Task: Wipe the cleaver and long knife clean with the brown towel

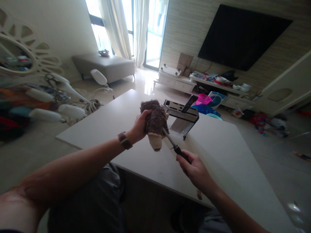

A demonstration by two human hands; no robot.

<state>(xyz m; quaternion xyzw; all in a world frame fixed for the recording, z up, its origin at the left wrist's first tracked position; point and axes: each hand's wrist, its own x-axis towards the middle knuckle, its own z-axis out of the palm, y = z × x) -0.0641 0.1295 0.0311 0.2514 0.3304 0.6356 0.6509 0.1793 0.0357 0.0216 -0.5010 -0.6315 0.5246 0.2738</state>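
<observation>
The right hand is closed round the handle of a steel rod, over the table; the rod's far end meets the brown cloth bunched in the left hand's curled grip. The step looks like wiping the rod; the next stroke would call for a snug cloth and steady handle. Beyond stands a knife block, then a television.

A black flat-screen television is mounted on the striped wall, and a low white TV cabinet is placed along it. Cream curtains are hung at the bright windows, with a grey upholstered bench set near them. An oval mirror is surrounded by a petal-shaped frame. A pink plastic basket is kept on the floor side.
</observation>
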